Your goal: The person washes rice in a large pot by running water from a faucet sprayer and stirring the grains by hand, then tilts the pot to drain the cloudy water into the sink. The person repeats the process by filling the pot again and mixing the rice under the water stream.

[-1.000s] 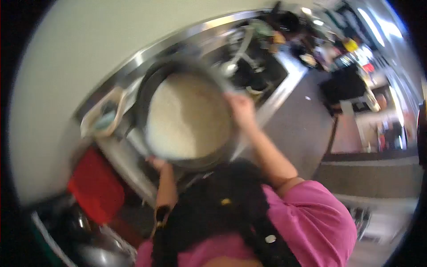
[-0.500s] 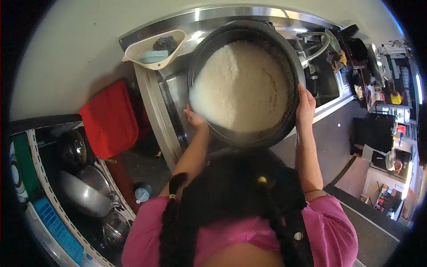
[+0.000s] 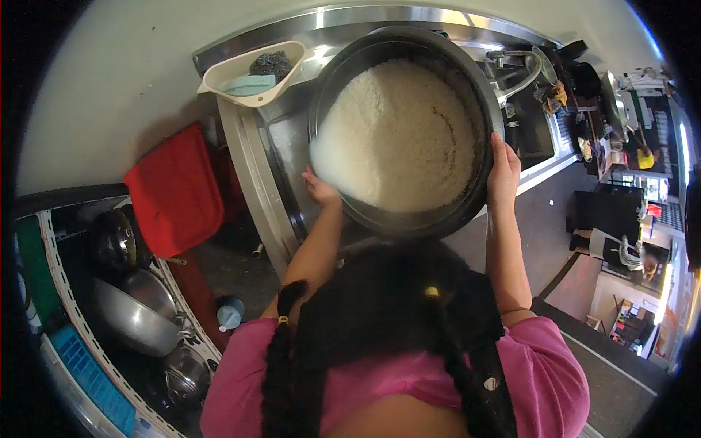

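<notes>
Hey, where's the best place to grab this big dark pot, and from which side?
Probably by opposite sides, coming from the edge nearest you: right hand at the right rim, left hand low against the left wall. The pot is wide and round, so a one-sided grip could let it tip. Cloudy liquid gathers at the left, suggesting a lean, so support that side firmly.

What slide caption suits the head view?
Left hand and right hand hold a large round black pot of white grains and cloudy liquid.

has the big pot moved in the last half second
No, not noticeably: the pot sits the same way beside the faucet, with no clear shift either way.
</notes>
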{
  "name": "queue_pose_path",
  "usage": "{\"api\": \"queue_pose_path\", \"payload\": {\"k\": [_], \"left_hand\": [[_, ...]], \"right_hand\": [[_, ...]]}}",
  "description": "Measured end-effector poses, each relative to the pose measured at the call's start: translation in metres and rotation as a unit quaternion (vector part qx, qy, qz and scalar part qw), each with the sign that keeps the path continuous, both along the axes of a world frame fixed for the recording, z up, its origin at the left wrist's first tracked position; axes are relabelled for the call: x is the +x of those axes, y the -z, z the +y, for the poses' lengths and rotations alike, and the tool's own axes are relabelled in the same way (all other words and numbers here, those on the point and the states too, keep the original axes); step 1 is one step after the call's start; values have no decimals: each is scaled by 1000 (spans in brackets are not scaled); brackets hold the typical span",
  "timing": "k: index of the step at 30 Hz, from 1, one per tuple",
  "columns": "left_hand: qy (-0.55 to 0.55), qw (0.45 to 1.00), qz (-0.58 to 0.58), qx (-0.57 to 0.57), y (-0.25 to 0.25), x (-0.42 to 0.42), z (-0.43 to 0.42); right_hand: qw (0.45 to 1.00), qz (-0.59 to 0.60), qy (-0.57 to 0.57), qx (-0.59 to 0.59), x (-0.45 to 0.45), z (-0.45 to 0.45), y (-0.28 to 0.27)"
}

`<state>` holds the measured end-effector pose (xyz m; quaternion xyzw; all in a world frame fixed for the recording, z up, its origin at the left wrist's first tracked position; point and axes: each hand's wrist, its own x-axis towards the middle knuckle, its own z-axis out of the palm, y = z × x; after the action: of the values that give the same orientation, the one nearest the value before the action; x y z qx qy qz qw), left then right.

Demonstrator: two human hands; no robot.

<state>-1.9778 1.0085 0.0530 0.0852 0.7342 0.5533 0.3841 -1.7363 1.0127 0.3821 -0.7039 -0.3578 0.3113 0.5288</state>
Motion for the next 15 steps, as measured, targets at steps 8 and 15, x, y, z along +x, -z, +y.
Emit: {"api": "queue_pose_path", "payload": {"k": [8, 15], "left_hand": [[3, 1000, 14, 24, -5, 3, -1], [22, 999, -24, 1, -12, 2, -2]], "right_hand": [[999, -42, -6, -26, 0, 0, -3], [998, -57, -3, -23, 3, -2, -1]]}}
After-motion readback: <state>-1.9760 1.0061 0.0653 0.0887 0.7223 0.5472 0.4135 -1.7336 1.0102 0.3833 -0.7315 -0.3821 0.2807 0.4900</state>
